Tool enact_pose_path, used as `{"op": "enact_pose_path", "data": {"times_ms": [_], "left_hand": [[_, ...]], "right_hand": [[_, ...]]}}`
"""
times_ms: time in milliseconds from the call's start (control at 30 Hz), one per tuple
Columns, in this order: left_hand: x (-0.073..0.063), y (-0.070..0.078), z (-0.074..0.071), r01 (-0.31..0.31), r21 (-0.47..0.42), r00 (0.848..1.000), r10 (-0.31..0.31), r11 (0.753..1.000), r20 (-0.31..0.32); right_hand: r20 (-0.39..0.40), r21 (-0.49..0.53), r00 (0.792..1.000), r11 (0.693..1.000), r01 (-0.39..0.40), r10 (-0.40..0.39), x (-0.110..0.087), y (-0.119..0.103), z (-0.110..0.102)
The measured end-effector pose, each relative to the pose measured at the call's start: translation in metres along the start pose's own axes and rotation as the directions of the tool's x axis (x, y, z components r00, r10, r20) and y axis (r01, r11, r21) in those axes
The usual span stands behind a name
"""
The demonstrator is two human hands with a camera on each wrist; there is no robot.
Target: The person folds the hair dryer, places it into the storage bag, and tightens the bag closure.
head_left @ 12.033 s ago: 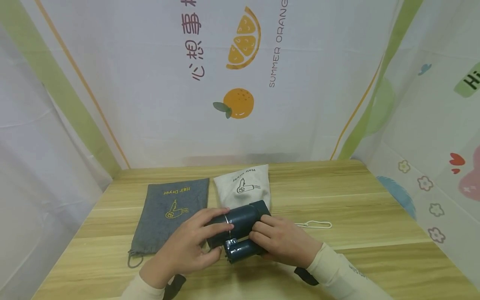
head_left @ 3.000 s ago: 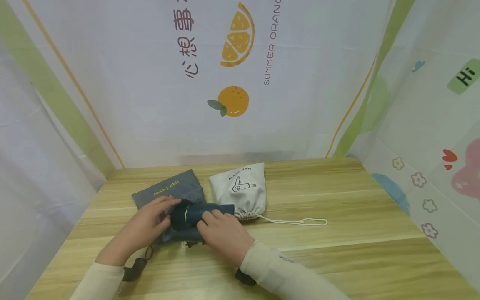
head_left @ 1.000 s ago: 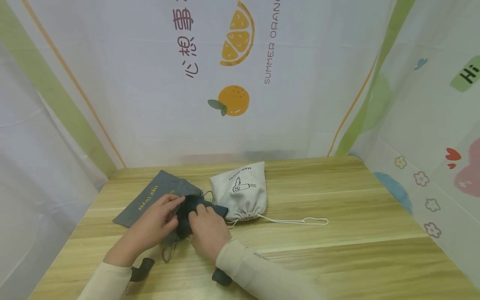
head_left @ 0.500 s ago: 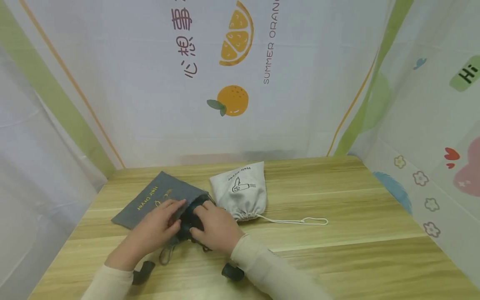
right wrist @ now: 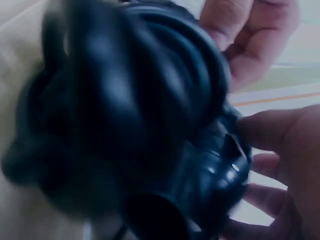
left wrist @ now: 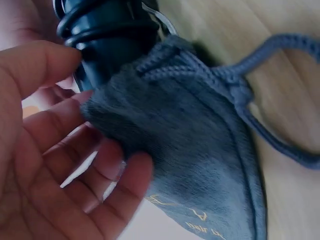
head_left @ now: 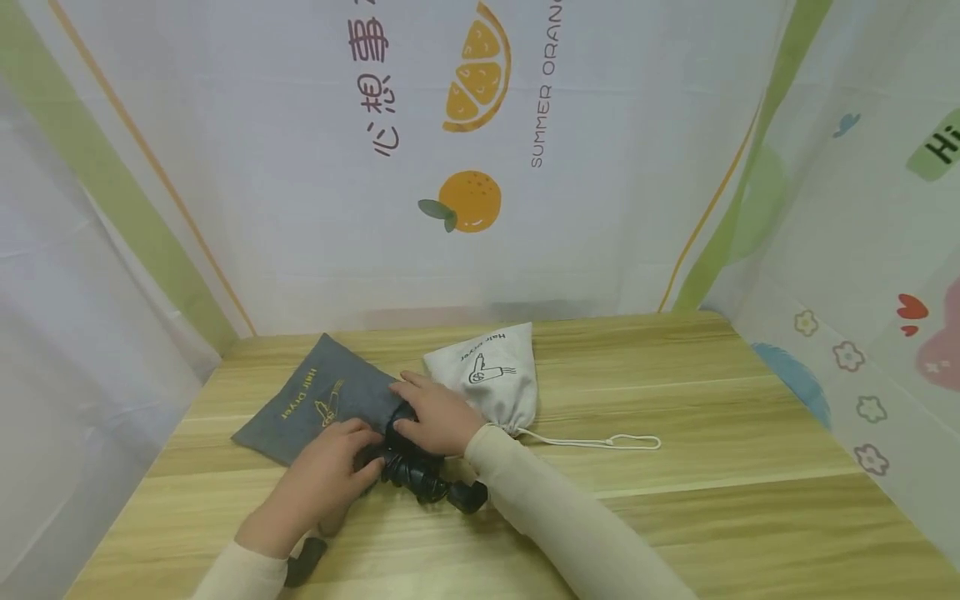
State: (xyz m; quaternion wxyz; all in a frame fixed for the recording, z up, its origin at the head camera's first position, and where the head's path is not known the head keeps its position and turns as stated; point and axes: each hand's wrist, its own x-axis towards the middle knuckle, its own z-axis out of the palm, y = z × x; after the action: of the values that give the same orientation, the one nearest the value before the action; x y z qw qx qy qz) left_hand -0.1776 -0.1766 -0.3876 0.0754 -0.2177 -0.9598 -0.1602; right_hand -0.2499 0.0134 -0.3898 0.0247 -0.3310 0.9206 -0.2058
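Observation:
A dark grey-blue drawstring pouch [head_left: 315,408], printed "Hair Dryer", lies at an angle on the table, its mouth towards me. Part of a dark blue hair dryer [left wrist: 102,57] is inside it, hidden by cloth. The black cord [head_left: 412,477] wound round the dryer sticks out of the mouth. My left hand [head_left: 330,467] holds the pouch's near rim, its fingers bent against the cloth in the left wrist view. My right hand [head_left: 442,417] grips the dryer at the mouth, thumb and fingers on its glossy body [right wrist: 215,170]. The right wrist view is blurred.
A light grey drawstring pouch [head_left: 487,375] lies just beyond my right hand, its white cord [head_left: 600,442] stretched to the right. The wooden table [head_left: 712,500] ends at a printed white curtain [head_left: 585,225]. Another curtain hangs at each side.
The dryer has sunk deeper into the dark pouch over the last second, and its corded part now shows at the mouth. My right hand has moved slightly away from me.

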Motion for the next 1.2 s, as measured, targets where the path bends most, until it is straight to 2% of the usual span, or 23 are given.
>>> {"op": "enact_pose_path", "data": {"times_ms": [133,400,633,1000,1200], "left_hand": [[-0.001,0.002,0.000,0.021,-0.008,1.000,-0.021,1.000,-0.007],[0.002,-0.003,0.000,0.046,-0.101,0.999,-0.046,0.994,0.009],[0.002,-0.002,0.000,0.027,-0.080,1.000,-0.027,0.996,0.010],[0.005,-0.006,0.000,0.014,-0.094,1.000,-0.014,0.995,-0.003],[0.008,-0.011,-0.002,-0.002,-0.118,1.000,0.002,0.993,-0.003]], "right_hand": [[0.042,-0.086,0.999,0.996,0.006,-0.003,0.006,-0.004,0.005],[0.036,-0.182,0.999,0.983,0.016,-0.009,0.007,-0.009,0.004],[0.031,-0.284,0.999,0.959,-0.011,0.020,0.006,-0.015,0.008],[0.018,-0.311,0.999,0.950,-0.025,0.033,0.002,-0.024,0.004],[-0.037,-0.338,0.998,0.940,-0.057,0.047,0.001,-0.027,0.008]]}}
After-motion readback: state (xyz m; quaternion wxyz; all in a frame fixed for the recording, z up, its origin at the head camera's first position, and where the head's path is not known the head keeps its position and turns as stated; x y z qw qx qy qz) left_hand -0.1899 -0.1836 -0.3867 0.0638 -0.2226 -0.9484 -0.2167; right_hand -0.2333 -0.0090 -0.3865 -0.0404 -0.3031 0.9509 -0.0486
